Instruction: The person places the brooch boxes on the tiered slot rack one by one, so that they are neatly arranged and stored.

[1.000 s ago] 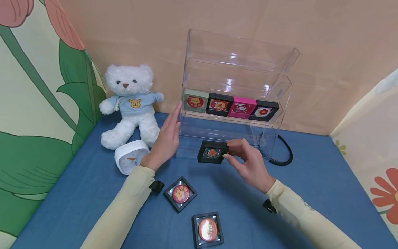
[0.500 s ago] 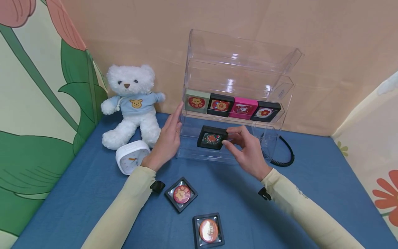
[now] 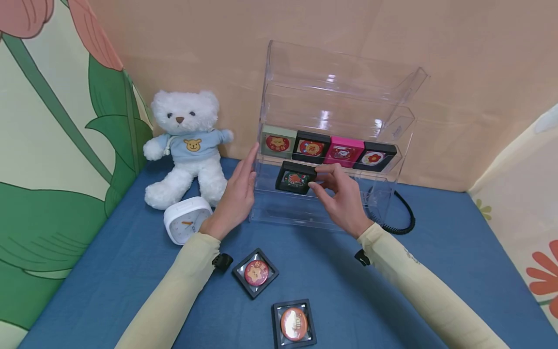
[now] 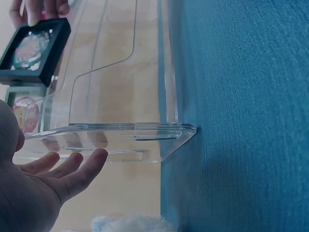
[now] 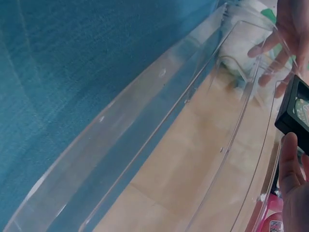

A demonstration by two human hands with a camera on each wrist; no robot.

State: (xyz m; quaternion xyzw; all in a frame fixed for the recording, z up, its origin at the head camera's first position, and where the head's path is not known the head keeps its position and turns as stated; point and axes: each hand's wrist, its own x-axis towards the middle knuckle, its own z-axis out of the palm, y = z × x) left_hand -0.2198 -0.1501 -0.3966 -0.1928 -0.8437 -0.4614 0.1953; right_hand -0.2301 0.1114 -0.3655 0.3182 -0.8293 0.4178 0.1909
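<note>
My right hand (image 3: 342, 194) pinches the right edge of a small black display frame (image 3: 296, 178) with a round badge inside, in front of a clear tiered acrylic rack (image 3: 287, 213). Fingers straight, my left hand (image 3: 235, 194) lies along the rack's left side; in the left wrist view its fingertips (image 4: 99, 157) are close to the clear side panel. A shelf above the held frame bears a pale green framed badge (image 3: 277, 142), a black one (image 3: 311, 147), a pink one (image 3: 344, 151) and another black one (image 3: 375, 157) in a row.
Two more black framed badges lie on the blue cloth, one turned diagonally (image 3: 255, 273) and one nearer (image 3: 294, 324). At left are a white teddy bear (image 3: 187, 140) and a white clock (image 3: 187, 220). A black coiled cord (image 3: 407, 213) lies behind the rack's right end.
My right hand has raised the black frame from near the rack's lowest tier to just below the row of framed badges. My left hand has stayed at the rack's side.
</note>
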